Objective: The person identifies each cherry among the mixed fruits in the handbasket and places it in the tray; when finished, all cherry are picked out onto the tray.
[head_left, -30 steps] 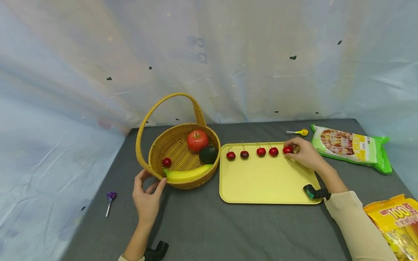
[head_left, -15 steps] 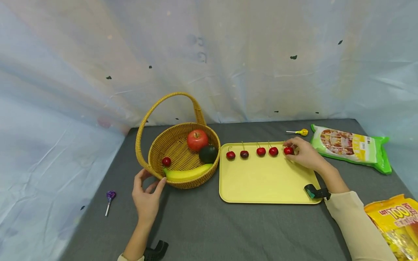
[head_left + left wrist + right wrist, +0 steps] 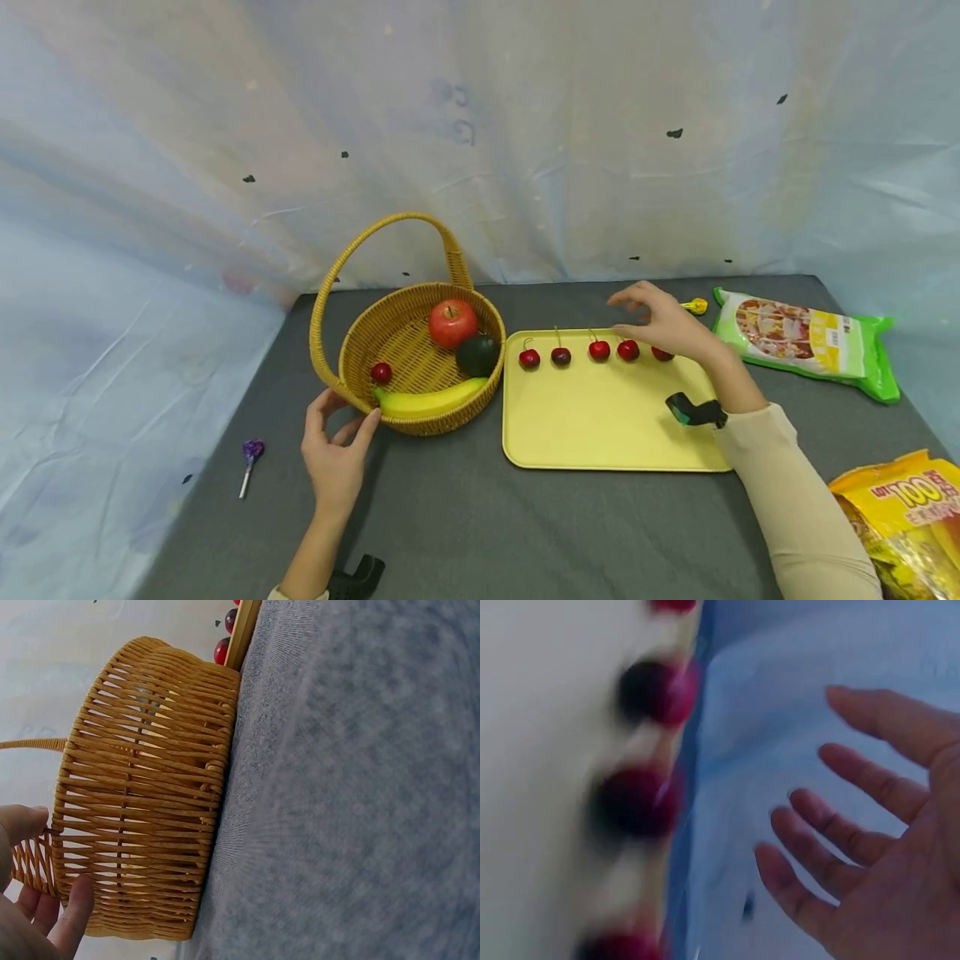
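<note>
My left hand (image 3: 335, 462) grips the front left rim of a wicker basket (image 3: 438, 429) where the handle joins it. Thumb and fingers lie on either side of that spot in the left wrist view. Inside the basket are a red apple (image 3: 453, 323), a dark green avocado (image 3: 477, 356), a banana (image 3: 431, 400) and one cherry (image 3: 381, 372). My right hand (image 3: 663, 321) is over the back right of a yellow tray (image 3: 600, 425), fingers spread and holding nothing. Several cherries (image 3: 561, 357) stand in a row along the tray's back edge; the rightmost cherry (image 3: 662, 354) is partly hidden by the hand.
A yellow lollipop (image 3: 697, 307) lies behind the tray, its stick hidden by the right hand. Beside it is a green and white food package (image 3: 802, 337). A yellow candy bag (image 3: 911, 517) sits at the front right, a purple lollipop (image 3: 252, 454) at the left.
My right hand has let go of the rightmost cherry, which stays on the tray, and has lifted and moved left. The left hand and the basket have hardly moved.
</note>
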The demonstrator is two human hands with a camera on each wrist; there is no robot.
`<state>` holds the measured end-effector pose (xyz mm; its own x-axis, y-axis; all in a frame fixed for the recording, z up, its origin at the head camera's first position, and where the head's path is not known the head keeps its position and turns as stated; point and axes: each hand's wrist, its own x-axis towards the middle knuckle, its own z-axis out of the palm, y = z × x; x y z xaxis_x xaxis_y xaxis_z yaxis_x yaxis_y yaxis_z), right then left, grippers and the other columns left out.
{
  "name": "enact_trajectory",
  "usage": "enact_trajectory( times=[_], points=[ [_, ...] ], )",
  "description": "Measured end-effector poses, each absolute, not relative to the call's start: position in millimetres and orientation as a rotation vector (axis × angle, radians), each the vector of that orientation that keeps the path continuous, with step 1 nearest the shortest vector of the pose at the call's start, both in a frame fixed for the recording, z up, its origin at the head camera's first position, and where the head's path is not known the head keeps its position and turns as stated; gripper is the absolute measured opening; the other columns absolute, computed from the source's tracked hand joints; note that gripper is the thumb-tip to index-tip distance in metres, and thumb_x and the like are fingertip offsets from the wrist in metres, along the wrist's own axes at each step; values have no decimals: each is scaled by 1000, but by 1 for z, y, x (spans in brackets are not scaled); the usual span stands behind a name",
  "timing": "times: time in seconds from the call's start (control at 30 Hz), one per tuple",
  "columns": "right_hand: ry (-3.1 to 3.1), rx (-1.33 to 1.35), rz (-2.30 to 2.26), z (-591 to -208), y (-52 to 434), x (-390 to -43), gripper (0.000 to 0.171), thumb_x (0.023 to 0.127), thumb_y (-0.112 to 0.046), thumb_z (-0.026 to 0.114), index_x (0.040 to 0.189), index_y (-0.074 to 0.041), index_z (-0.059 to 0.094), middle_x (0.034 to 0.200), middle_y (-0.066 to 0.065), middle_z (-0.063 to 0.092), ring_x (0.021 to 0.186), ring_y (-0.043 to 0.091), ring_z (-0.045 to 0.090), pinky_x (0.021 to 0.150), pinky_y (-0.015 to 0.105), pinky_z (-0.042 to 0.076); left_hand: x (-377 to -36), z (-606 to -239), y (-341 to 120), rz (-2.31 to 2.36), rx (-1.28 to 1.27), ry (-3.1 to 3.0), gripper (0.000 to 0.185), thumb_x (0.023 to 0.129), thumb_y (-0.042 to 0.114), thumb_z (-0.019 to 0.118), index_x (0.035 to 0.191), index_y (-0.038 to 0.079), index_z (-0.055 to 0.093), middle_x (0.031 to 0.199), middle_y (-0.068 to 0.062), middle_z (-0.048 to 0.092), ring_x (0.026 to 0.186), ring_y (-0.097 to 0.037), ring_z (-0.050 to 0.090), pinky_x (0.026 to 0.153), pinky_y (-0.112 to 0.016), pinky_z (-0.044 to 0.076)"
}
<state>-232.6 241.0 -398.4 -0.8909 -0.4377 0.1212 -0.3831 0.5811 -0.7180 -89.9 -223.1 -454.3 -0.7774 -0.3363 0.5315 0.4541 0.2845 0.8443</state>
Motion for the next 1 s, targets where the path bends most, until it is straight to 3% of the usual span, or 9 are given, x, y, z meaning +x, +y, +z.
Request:
enact_trajectory(
  times=[0.17,0.4,0.57,0.63,0.77,1.0],
  points=[
    [2513,-965,-1365,-378,168,-257,42,95,-17,71,132,-4,59,133,14,52,118,33,52,98,51,51,-90,-458,-226,-1554,-137,-1909,58,80,-16,74,134,-5,53,123,-20,55,114,-23,55,81,-23,59],
    [2197,-1256,-1345,-352,46,-281,44,93,-11,70,133,2,58,132,19,57,117,38,56,97,47,52,-90,-459,-227,-1534,-148,-1918,59,80,-15,75,134,-3,54,122,-21,55,113,-24,56,81,-22,59],
    [2130,-1333,-1180,-349,-26,-289,44,94,-12,69,135,0,57,133,14,58,118,26,58,100,32,50,-89,-458,-230,-1531,-141,-1912,59,79,-16,75,133,-6,54,122,-21,55,113,-24,56,81,-24,60],
    [2092,-1302,-1131,-352,-46,-290,45,95,-12,69,136,1,56,134,15,58,120,26,57,97,26,51,-89,-458,-231,-1536,-128,-1911,59,79,-15,75,133,-6,54,122,-19,55,113,-24,56,81,-25,60],
    [2010,-1190,-1061,-360,-69,-292,47,96,-13,69,138,2,54,138,19,55,126,32,53,96,29,52,-89,-457,-229,-1551,-126,-1918,59,80,-13,76,134,-3,54,124,-20,54,114,-25,55,82,-25,59],
    [2008,-1135,-979,-383,-88,-293,47,95,-15,69,139,-2,56,142,13,53,133,26,47,97,25,50,-91,-457,-227,-1563,-123,-1919,58,81,-13,75,134,-2,54,124,-21,54,114,-27,55,82,-23,59]
  ],
)
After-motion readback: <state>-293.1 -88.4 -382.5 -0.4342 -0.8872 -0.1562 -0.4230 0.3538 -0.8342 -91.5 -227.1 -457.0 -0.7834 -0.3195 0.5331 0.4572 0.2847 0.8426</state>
